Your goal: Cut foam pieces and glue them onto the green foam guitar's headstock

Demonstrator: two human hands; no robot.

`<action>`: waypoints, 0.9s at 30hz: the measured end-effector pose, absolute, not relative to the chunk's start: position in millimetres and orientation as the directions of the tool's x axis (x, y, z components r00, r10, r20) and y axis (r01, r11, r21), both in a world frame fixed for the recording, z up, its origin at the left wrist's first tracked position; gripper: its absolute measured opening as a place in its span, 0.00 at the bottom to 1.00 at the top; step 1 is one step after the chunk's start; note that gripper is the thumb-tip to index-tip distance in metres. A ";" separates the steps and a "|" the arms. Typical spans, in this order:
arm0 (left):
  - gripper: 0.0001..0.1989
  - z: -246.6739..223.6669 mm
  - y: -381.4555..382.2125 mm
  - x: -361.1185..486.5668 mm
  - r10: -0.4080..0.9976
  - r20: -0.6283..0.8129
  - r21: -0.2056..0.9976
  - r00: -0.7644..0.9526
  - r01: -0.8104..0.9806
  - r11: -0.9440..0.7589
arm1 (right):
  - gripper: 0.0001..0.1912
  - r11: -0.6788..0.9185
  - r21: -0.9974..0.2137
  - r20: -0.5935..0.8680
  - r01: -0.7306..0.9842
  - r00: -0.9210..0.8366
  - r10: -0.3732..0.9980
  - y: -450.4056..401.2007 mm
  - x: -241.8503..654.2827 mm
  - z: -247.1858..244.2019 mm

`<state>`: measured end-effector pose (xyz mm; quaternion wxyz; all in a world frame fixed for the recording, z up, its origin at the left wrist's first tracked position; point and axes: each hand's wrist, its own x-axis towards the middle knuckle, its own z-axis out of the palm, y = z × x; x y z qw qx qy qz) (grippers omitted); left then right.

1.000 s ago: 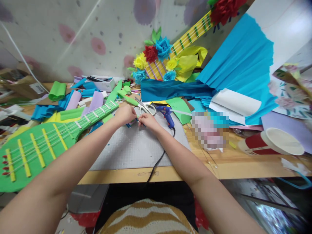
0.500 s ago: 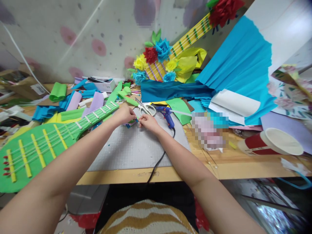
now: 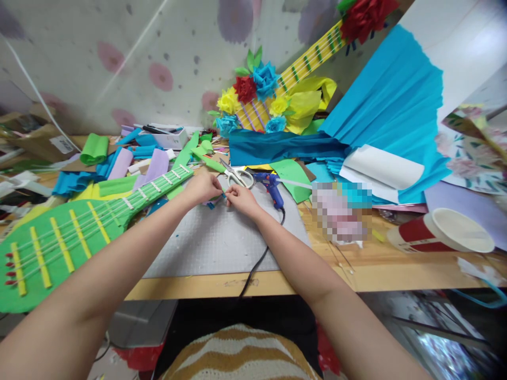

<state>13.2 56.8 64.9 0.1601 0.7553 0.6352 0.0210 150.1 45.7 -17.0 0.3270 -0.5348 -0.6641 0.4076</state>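
My left hand (image 3: 203,188) and my right hand (image 3: 240,200) meet fingertip to fingertip above the grey cutting mat (image 3: 222,248). Both are closed in a pinch around a small blue piece (image 3: 224,196); most of it is hidden by the fingers, and its kind is unclear. Under the left fingers, bits of blue and purple show at the mat. Just behind the hands lie scissors (image 3: 242,178) with pale handles. A blue glue gun (image 3: 272,190) rests to the right of my right hand, its black cord crossing the mat.
A green paper guitar (image 3: 67,232) lies at left, near my left forearm. A yellow guitar with paper flowers (image 3: 253,105) leans on the wall. Blue crepe paper (image 3: 388,116) spreads at back right. A paper cup (image 3: 439,230) lies tipped at right. Paper scraps crowd the back.
Almost nothing differs. The fingertips have shifted very slightly around the small blue piece; both arms and the things on the table stay in place.
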 end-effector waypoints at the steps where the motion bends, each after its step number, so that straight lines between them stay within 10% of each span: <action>1: 0.13 64.2 56.8 13.2 0.969 -0.164 0.269 0.184 0.953 -0.135 | 0.03 0.102 -0.889 0.005 0.446 -0.212 0.977 45.2 150.2 -16.8; 27: 0.10 55.9 60.8 14.9 0.973 -0.159 0.239 0.167 0.963 -0.126 | 0.03 0.090 -0.894 -0.015 0.439 -0.230 0.973 43.8 149.3 -16.4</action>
